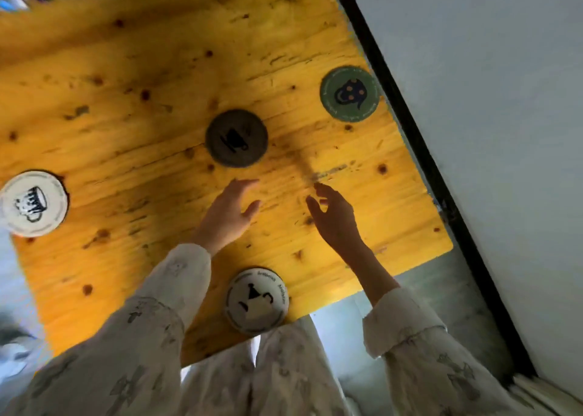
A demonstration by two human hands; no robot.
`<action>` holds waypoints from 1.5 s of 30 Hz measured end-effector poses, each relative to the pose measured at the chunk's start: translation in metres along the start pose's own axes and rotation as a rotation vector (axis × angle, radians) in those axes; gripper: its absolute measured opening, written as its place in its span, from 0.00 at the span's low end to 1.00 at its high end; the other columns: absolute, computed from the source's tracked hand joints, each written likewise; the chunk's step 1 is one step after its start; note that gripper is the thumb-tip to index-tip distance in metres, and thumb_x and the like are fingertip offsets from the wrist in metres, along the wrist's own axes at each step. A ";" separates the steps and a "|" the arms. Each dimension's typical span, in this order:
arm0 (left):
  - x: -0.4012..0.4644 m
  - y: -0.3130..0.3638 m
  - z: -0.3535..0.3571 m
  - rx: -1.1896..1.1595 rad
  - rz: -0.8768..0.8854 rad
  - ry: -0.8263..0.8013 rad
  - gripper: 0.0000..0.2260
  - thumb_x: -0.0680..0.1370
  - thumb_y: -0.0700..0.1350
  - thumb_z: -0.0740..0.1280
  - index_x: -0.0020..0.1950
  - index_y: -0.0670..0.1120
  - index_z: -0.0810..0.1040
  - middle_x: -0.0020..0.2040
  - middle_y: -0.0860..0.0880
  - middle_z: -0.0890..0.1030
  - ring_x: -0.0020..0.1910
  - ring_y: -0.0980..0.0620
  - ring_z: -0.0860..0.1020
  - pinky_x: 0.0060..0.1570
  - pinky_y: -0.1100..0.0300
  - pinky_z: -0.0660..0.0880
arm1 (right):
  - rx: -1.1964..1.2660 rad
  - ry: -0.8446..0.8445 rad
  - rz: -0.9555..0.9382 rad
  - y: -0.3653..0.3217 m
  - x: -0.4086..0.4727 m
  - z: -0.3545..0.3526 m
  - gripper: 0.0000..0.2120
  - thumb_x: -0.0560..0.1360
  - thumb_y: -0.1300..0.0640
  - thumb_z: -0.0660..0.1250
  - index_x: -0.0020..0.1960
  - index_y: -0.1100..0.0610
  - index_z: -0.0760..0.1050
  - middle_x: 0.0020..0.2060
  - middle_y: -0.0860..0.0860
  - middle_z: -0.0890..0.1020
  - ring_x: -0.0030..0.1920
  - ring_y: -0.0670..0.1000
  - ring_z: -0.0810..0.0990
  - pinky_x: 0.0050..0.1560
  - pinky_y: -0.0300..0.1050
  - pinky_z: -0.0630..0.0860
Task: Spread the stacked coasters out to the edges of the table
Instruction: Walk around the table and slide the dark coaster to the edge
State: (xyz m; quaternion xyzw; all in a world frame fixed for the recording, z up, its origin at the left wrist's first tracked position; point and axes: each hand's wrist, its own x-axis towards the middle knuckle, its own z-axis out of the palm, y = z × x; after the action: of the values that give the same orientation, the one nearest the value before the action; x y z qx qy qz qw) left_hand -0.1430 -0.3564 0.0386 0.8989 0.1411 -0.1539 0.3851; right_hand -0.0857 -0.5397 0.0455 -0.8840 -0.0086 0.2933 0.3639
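Observation:
A dark grey coaster [236, 138] with a cup print lies near the middle of the yellow wooden table [126, 116]. At the right edge rests a green coaster [349, 94]. A white coaster with a mug print [33, 203] sits at the left edge, and a white coaster with a teapot print [257, 300] sits at the near edge. My left hand [228, 214] hovers just below the grey coaster, fingers apart, holding nothing. My right hand [334, 215] is open beside it, to the right, also empty.
A black metal frame [410, 125] runs along the table's right edge, with a pale wall beyond it. Grey floor [426, 289] shows past the near right corner. My patterned sleeves and clothing fill the bottom of the view.

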 end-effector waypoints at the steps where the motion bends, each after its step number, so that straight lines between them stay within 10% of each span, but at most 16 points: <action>1: -0.019 -0.012 -0.006 -0.012 -0.039 0.027 0.20 0.77 0.43 0.62 0.67 0.41 0.67 0.67 0.40 0.71 0.67 0.44 0.69 0.66 0.51 0.65 | 0.007 -0.045 -0.004 -0.007 -0.012 0.011 0.19 0.77 0.55 0.62 0.66 0.60 0.70 0.62 0.61 0.77 0.60 0.59 0.77 0.59 0.53 0.74; 9: -0.141 -0.096 -0.048 -0.288 -0.361 0.264 0.18 0.76 0.42 0.63 0.65 0.42 0.69 0.63 0.38 0.75 0.62 0.41 0.74 0.63 0.48 0.70 | -0.075 -0.302 -0.105 -0.085 -0.080 0.093 0.18 0.77 0.53 0.61 0.66 0.55 0.69 0.62 0.57 0.77 0.61 0.56 0.77 0.64 0.52 0.72; 25: -0.351 -0.316 -0.211 -0.290 -0.276 0.398 0.14 0.76 0.41 0.63 0.61 0.42 0.74 0.59 0.40 0.78 0.55 0.43 0.78 0.57 0.57 0.72 | -0.102 -0.281 -0.253 -0.254 -0.238 0.349 0.16 0.77 0.56 0.62 0.64 0.59 0.71 0.58 0.59 0.80 0.60 0.56 0.78 0.60 0.43 0.70; 45: -0.179 -0.405 -0.451 -0.151 -0.080 0.282 0.14 0.77 0.44 0.61 0.63 0.45 0.72 0.60 0.43 0.78 0.56 0.47 0.77 0.53 0.65 0.68 | 0.054 -0.078 -0.251 -0.459 -0.081 0.418 0.16 0.77 0.57 0.61 0.65 0.59 0.70 0.56 0.58 0.81 0.57 0.56 0.79 0.48 0.37 0.70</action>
State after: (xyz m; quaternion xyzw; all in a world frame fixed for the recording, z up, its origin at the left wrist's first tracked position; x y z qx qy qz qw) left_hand -0.3817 0.2198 0.1402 0.8738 0.2407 -0.0305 0.4214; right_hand -0.2814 0.0458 0.1495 -0.8537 -0.1254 0.2798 0.4210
